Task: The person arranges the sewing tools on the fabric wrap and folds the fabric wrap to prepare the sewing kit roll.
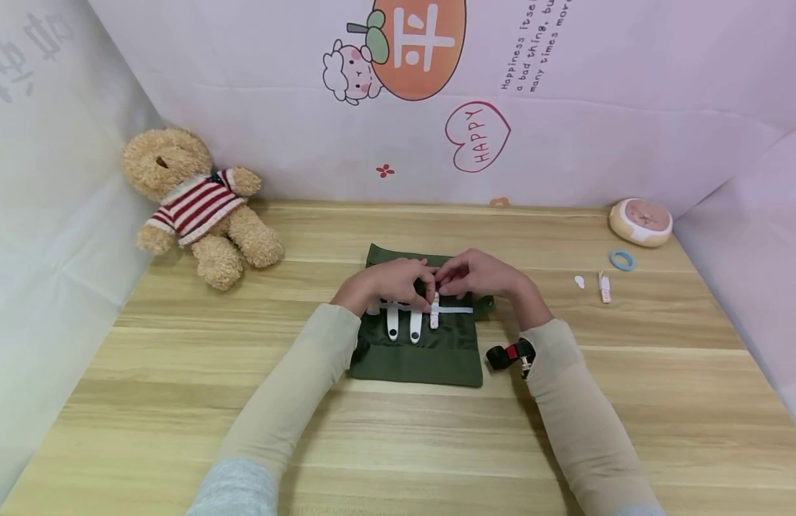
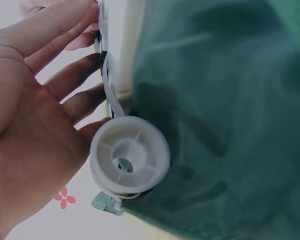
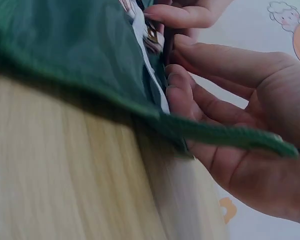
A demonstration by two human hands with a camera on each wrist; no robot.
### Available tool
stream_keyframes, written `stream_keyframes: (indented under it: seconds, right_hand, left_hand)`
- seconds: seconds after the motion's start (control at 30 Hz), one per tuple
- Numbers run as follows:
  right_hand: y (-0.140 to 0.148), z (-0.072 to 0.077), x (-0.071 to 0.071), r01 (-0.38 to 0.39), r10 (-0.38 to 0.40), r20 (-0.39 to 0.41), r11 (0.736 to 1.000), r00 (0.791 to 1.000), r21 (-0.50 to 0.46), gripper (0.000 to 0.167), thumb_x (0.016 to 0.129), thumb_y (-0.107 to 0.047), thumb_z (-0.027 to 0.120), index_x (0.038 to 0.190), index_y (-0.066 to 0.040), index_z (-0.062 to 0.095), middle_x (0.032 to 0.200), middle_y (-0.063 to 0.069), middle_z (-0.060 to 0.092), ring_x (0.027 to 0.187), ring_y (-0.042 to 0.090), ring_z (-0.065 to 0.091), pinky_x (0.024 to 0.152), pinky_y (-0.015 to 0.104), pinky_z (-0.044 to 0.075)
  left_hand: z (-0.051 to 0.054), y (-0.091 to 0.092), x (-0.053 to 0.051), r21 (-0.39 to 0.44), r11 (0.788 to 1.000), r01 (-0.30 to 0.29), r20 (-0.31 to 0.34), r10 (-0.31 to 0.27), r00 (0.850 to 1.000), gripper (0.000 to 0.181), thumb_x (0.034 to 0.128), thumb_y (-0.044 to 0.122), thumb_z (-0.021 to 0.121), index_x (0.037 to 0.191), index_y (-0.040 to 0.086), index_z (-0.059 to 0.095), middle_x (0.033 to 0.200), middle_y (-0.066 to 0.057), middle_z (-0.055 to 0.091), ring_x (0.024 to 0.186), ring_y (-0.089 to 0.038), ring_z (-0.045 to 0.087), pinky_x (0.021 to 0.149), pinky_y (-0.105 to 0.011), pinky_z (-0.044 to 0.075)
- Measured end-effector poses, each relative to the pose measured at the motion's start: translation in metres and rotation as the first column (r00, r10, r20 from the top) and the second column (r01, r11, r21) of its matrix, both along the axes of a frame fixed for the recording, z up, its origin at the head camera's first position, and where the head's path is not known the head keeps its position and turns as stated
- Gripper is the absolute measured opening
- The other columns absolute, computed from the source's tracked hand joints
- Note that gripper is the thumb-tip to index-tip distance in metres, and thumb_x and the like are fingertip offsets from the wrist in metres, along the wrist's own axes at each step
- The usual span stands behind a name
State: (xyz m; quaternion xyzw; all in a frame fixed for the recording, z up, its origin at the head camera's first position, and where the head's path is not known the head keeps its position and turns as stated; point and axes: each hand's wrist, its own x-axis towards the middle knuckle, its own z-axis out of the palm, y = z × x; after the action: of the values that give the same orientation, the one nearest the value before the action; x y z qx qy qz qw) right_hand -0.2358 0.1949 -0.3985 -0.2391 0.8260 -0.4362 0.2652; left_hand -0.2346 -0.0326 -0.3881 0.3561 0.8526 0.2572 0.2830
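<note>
A dark green fabric pouch (image 1: 417, 365) lies spread out, with a white elastic band (image 1: 456, 310) across it. Two white-handled tools (image 1: 393, 322) and a small white patterned piece (image 1: 434, 319) sit under the band. My left hand (image 1: 398, 281) is over the pouch, thumb and forefinger pinching at the band beside the patterned piece; its other fingers (image 2: 75, 75) stay loose. Opposite it, my right hand (image 1: 478, 274) pinches a slim dark thing (image 3: 168, 45), mostly hidden by the fingers. A white spool-like ring (image 2: 130, 157) rests at the pouch's side.
A teddy bear (image 1: 200, 208) sits at the back left of the wooden table (image 1: 436, 451). To the right are a small pink-and-white piece (image 1: 605, 287), a white scrap (image 1: 579, 282), a blue ring (image 1: 622, 260) and a rounded cream case (image 1: 641, 222). A printed cloth (image 1: 256, 122) hangs behind.
</note>
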Motion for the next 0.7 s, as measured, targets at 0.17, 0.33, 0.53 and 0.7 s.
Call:
stream_keyframes:
  seconds: [0.17, 0.33, 0.53, 0.7]
  right_hand:
    - [0.023, 0.002, 0.005, 0.122, -0.122, -0.084, 0.993, 0.989, -0.006, 0.031, 0.098, -0.017, 0.068, 0.125, -0.001, 0.068, 0.110, 0.014, 0.070, 0.091, 0.027, 0.065, 0.075, 0.038, 0.057]
    - [0.055, 0.006, 0.009, 0.217, -0.214, -0.168, 0.976, 0.962, -0.002, 0.029, 0.098, -0.020, 0.070, 0.121, -0.002, 0.070, 0.106, 0.014, 0.070, 0.088, 0.027, 0.065, 0.075, 0.033, 0.054]
    - [0.092, 0.009, 0.017, 0.286, -0.268, -0.233, 0.957, 0.935, 0.048, 0.031, 0.099, -0.022, 0.069, 0.122, -0.001, 0.069, 0.111, 0.015, 0.069, 0.092, 0.026, 0.064, 0.076, 0.028, 0.050]
    - [0.121, 0.008, 0.028, 0.355, -0.328, -0.223, 0.930, 0.918, 0.095, 0.033, 0.099, -0.024, 0.069, 0.125, -0.002, 0.068, 0.116, 0.015, 0.069, 0.095, 0.025, 0.066, 0.078, 0.026, 0.052]
  left_hand:
    - [0.001, 0.001, -0.001, 0.034, 0.999, -0.015, 0.002, 0.015, 1.000, 0.010, 0.0935, 0.020, 0.076, 0.101, 0.016, 0.072, 0.160, -0.007, 0.039, 0.152, -0.025, 0.025, 0.115, -0.037, 0.033]
    - [0.000, 0.005, -0.003, 0.068, 0.997, -0.047, -0.020, 0.048, 0.999, 0.028, 0.0959, 0.022, 0.074, 0.122, 0.015, 0.070, 0.160, -0.005, 0.039, 0.143, -0.024, 0.040, 0.106, -0.036, 0.042]
    - [0.003, 0.008, -0.002, 0.074, 0.995, -0.059, -0.025, 0.061, 0.998, 0.038, 0.0957, 0.021, 0.074, 0.132, 0.013, 0.066, 0.161, -0.004, 0.038, 0.146, -0.025, 0.037, 0.109, -0.039, 0.040]
    - [0.002, 0.011, -0.002, 0.054, 0.997, -0.058, -0.039, 0.060, 0.997, 0.038, 0.0953, 0.022, 0.074, 0.131, 0.014, 0.066, 0.161, -0.005, 0.038, 0.146, -0.025, 0.037, 0.110, -0.039, 0.039]
